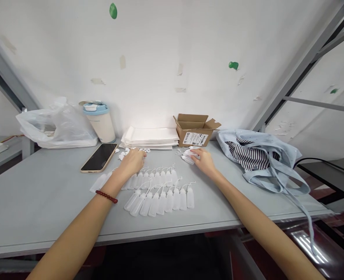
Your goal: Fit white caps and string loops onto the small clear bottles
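Observation:
My left hand point(133, 161) is low over the table, its fingers curled down among small white caps point(122, 154); its fingertips are partly hidden, and I cannot make out what they hold. My right hand point(204, 161) has its thumb and fingers on a small translucent squeeze bottle point(187, 158) in a loose pile in front of the cardboard box. Between my arms lie two rows of such bottles, with thin strap-like tops: a front row point(160, 203) and a back row point(157, 179). A few more bottles point(99, 182) lie partly behind my left forearm.
A phone point(99, 157), a cream tumbler point(102, 126) and a plastic bag point(64, 126) are at the left. A stack of white paper or envelopes point(150, 137) and an open cardboard box point(193, 134) stand by the wall. A light-blue cloth bag point(227, 142) with straps is at right.

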Tool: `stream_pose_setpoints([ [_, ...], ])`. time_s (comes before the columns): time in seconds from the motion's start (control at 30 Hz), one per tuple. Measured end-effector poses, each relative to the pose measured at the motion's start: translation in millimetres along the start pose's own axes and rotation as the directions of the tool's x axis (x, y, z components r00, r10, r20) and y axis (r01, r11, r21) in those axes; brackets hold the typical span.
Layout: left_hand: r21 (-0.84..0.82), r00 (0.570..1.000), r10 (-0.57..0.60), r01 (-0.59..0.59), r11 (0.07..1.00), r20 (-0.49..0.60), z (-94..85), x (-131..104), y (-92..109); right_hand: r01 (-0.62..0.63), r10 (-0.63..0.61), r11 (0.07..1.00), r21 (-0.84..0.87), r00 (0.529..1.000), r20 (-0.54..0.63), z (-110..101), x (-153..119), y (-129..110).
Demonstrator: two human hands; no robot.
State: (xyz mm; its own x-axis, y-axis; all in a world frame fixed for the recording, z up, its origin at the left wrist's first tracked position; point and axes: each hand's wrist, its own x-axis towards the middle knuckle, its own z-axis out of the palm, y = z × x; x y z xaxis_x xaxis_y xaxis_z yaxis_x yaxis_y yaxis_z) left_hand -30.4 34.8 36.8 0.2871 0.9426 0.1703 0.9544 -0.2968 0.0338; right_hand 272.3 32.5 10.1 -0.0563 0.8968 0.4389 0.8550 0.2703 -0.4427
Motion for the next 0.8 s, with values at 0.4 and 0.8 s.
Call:
stream_pose_setpoints([
  [0.4, -0.020, 0.999, -0.016, 0.016, 1.000, 0.039, 9.0, 6.0, -7.4, -0.042, 0.039, 0.998, -0.052, 0.998, -0.043, -3.7, 1.5, 1.7],
  [0.8, -0.064, 1.000, 0.003, -0.002, 0.998, 0.017, 5.7, 4.4, -2.9, -0.064, 0.033, 0.995, 0.076, 0.933, 0.360, -58.1, -9.8, -36.8],
])
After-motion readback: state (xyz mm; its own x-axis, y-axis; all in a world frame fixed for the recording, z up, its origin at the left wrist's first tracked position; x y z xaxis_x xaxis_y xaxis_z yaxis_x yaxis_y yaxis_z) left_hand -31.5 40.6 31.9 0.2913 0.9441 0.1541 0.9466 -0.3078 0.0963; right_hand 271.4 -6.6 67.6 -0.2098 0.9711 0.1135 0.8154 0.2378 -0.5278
